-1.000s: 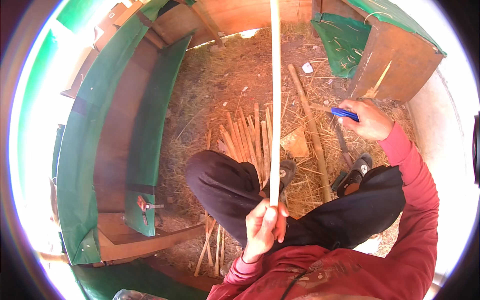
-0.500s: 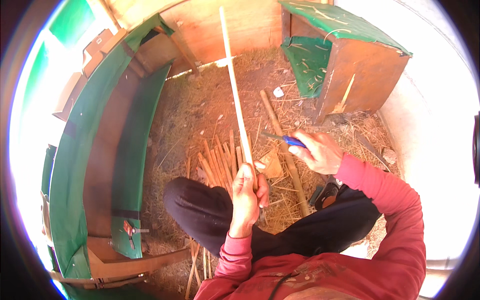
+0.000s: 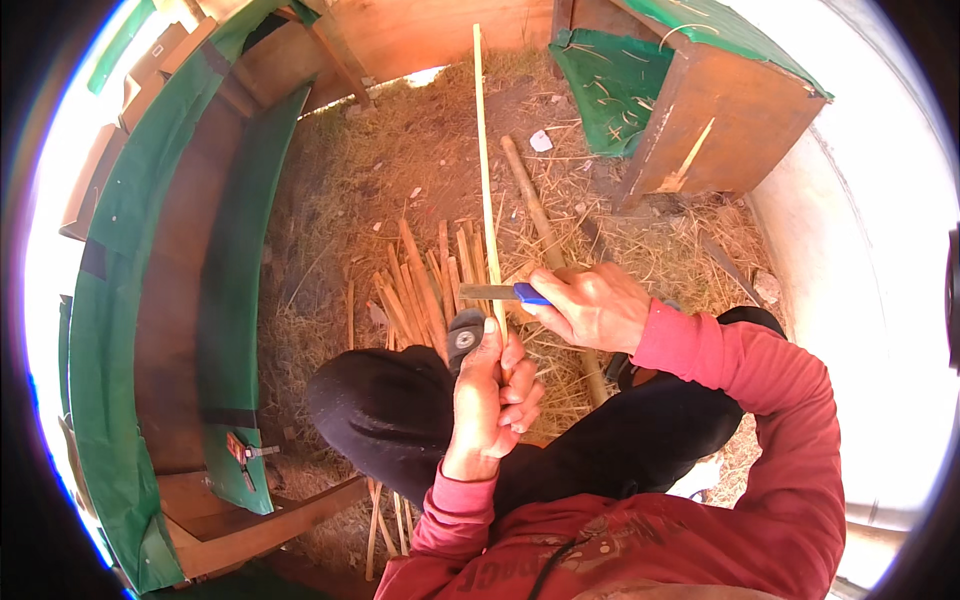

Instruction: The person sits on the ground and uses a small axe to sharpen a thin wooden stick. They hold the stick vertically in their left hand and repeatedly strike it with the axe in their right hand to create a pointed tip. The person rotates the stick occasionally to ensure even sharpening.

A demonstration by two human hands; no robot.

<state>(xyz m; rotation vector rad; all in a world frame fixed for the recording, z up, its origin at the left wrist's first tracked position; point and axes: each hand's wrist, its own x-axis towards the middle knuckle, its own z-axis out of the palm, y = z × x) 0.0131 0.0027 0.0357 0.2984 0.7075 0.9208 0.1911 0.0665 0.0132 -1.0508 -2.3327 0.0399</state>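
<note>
My left hand (image 3: 490,405) is closed around the lower end of a long, thin, pale strip (image 3: 484,150) that looks like bamboo. The strip points up and away from me, its far end well out over the ground. In my right hand (image 3: 598,305) is a blue-handled knife (image 3: 530,294), fingers wrapped around the handle. Its flat grey blade lies crosswise at the strip, just above my left hand. Whether the edge bites into the strip cannot be made out. A dark shoe (image 3: 463,338) shows beside my left thumb.
Several split sticks (image 3: 420,290) lie in a bundle beyond my legs. A thick pole (image 3: 530,195) rests on the straw-strewn ground. To the left runs a green-covered bench (image 3: 125,260) with an orange-and-black tool (image 3: 240,450). A brown wooden box (image 3: 720,130) with green covering stands at right.
The knife has moved left, its blade now across the strip instead of to its right. The strip stands more upright. My view has shifted a little, and the dark shoe has come into sight.
</note>
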